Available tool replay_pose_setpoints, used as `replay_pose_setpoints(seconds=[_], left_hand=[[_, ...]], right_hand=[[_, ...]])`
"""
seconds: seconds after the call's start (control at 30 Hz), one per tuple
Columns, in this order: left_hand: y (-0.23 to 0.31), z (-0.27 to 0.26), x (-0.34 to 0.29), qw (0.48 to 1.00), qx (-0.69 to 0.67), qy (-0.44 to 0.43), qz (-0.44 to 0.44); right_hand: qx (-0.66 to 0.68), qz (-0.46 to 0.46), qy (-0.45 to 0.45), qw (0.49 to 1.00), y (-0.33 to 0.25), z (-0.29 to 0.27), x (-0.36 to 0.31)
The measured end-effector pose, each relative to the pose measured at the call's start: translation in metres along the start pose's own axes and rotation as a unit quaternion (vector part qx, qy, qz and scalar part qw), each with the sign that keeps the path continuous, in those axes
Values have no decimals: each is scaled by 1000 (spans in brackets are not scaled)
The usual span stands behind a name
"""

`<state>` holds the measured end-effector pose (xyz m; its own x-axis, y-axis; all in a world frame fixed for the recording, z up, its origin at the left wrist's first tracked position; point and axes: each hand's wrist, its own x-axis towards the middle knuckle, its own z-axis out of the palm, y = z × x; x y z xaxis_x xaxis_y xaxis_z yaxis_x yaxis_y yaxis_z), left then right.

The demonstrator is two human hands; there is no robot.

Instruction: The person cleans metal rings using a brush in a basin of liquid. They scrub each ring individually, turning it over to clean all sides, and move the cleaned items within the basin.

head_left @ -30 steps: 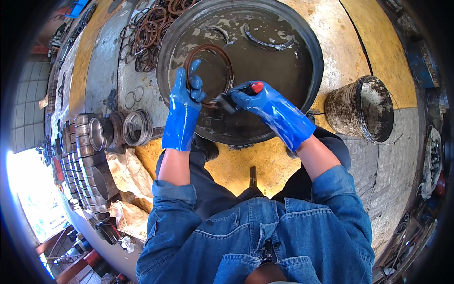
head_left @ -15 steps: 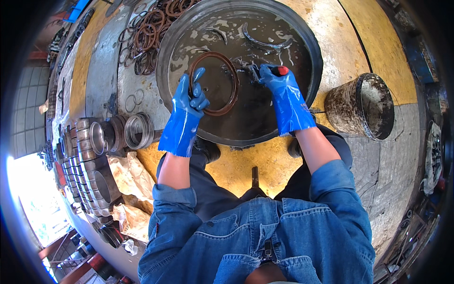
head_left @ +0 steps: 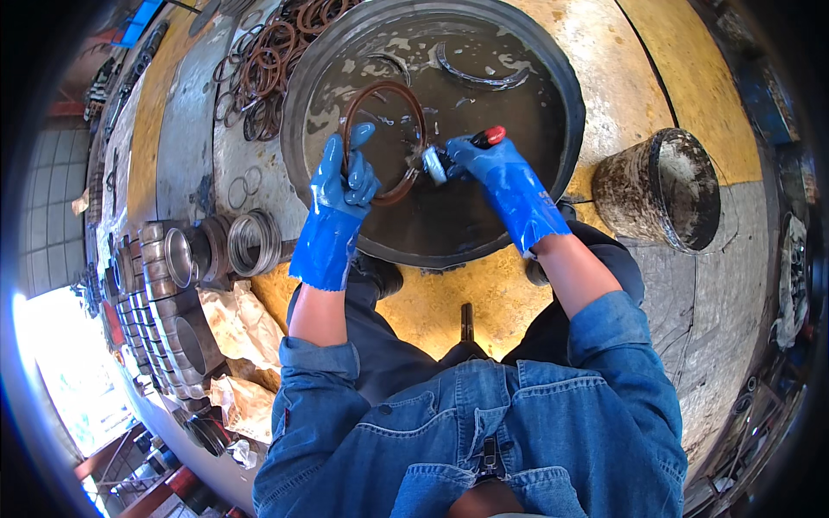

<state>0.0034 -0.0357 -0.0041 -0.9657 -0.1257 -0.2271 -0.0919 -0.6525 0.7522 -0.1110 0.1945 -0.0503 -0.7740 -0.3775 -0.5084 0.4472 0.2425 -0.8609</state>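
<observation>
My left hand (head_left: 343,177), in a blue rubber glove, is closed on the left side of a brown ring (head_left: 377,90). The ring is held up over a wide dark basin (head_left: 298,104) of murky liquid. My right hand (head_left: 488,164), gloved alike, grips a brush (head_left: 495,135) whose handle end is red. Its pale, wet head is at the ring's lower right side; whether the two touch is hard to tell. Two curved pieces, a larger dark arc (head_left: 479,80) and a smaller one (head_left: 390,62), lie in the liquid.
A heap of brown rings (head_left: 268,69) lies beyond the basin's left side. Metal rings (head_left: 254,242) and stacked metal cylinders (head_left: 160,285) stand at left, beside crumpled brown paper (head_left: 237,315). A stained bucket (head_left: 635,190) is tipped towards the right of the basin.
My right hand has brought the brush out of the liquid and left to the ring's lower right side. The ring in my left hand has shifted slightly up and left.
</observation>
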Motion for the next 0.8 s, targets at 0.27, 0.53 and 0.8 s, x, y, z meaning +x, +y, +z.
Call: replay_pose_setpoints(seconds=[0.27,0.53,0.8], left_hand=[[6,14,5,995,32,95,26],[-22,22,6,707,675,-21,211],[-27,58,6,494,865,-84,39]], right_hand=[[77,-24,-66,995,-14,-1,-47],[-49,-116,109,986,-54,-36,-45],[-80,-82,129,985,1,-76,-15]])
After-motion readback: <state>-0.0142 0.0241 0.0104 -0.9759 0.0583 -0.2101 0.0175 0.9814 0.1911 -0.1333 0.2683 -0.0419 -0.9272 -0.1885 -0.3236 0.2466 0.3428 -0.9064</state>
